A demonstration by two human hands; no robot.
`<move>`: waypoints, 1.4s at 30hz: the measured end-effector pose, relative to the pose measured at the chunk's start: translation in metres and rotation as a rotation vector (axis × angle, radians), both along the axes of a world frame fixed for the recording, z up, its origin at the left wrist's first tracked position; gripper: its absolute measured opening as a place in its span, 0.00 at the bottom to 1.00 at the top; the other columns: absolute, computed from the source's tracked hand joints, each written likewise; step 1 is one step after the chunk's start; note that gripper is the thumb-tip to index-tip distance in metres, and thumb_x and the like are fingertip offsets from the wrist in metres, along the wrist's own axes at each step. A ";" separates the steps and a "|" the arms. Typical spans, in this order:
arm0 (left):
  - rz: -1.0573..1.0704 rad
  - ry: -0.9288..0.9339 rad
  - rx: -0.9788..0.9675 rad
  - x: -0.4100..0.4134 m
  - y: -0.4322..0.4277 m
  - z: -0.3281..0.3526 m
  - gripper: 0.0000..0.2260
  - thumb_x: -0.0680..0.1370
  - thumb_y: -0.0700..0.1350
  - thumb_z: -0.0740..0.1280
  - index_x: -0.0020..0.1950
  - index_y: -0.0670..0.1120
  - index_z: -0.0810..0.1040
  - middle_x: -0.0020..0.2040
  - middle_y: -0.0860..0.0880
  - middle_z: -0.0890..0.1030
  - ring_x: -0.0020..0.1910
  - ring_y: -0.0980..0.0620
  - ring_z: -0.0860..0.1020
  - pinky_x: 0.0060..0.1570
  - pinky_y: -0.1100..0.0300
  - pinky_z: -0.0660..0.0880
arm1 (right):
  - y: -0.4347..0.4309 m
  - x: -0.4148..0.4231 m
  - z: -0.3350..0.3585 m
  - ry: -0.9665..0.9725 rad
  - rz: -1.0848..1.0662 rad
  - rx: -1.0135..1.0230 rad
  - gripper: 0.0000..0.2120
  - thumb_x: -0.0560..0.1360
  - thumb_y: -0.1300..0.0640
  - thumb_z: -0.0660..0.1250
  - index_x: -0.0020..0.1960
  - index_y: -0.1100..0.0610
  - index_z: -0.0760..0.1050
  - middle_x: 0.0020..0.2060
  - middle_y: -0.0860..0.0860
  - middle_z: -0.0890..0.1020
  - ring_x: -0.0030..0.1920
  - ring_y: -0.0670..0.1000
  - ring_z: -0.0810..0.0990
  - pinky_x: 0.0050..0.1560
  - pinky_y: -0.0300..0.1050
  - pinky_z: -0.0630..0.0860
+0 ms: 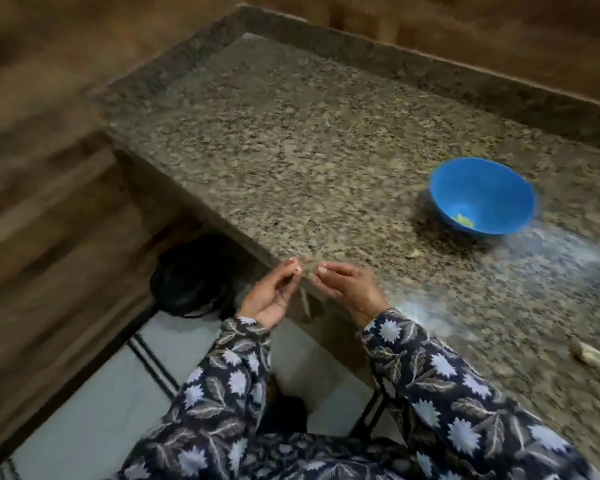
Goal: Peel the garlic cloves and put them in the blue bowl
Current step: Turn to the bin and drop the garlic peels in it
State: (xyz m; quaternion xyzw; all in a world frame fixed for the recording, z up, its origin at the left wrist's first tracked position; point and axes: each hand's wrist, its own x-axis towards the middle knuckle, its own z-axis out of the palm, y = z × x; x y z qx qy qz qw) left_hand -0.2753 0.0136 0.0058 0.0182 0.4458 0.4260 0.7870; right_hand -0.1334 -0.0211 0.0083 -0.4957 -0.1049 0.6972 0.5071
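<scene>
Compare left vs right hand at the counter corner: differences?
The left hand shows its palm, the right hand its thumb side. The left hand pinches a small pale bit, likely garlic; the right hand's fingers curl, contents unclear. The left hand hangs off the counter edge, the right hand over its corner. Both are raised, fingertips nearly meeting.

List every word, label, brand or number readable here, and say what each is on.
None: no readable text shows anywhere in this view.
blue bowl: plain, no print.
granite counter: speckle only.
sleeves: flower and leaf pattern, no letters.
garlic piece pinched in the left hand: unmarked.
The frame is motion-blurred, so any fine print would be lost.
</scene>
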 end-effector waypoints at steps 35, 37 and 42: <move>0.562 0.066 -0.240 -0.400 0.195 -0.096 0.06 0.77 0.32 0.63 0.52 0.34 0.77 0.40 0.43 0.84 0.43 0.51 0.81 0.56 0.59 0.72 | 0.276 -0.374 -0.103 0.082 0.235 -0.469 0.18 0.81 0.66 0.52 0.69 0.67 0.62 0.67 0.60 0.70 0.68 0.55 0.68 0.64 0.39 0.67; 0.541 0.056 -0.255 -0.399 0.201 -0.110 0.06 0.78 0.32 0.61 0.52 0.34 0.77 0.44 0.43 0.83 0.47 0.50 0.79 0.58 0.56 0.71 | 0.281 -0.379 -0.113 0.019 0.250 -0.447 0.18 0.79 0.69 0.53 0.69 0.69 0.63 0.62 0.60 0.73 0.62 0.55 0.74 0.48 0.34 0.77; 0.434 0.050 -0.344 -0.391 0.207 -0.133 0.09 0.78 0.32 0.61 0.57 0.32 0.75 0.52 0.39 0.81 0.53 0.47 0.78 0.59 0.55 0.70 | 0.289 -0.388 -0.129 -0.004 0.291 -0.520 0.18 0.79 0.69 0.55 0.68 0.71 0.63 0.61 0.65 0.73 0.61 0.60 0.73 0.55 0.39 0.75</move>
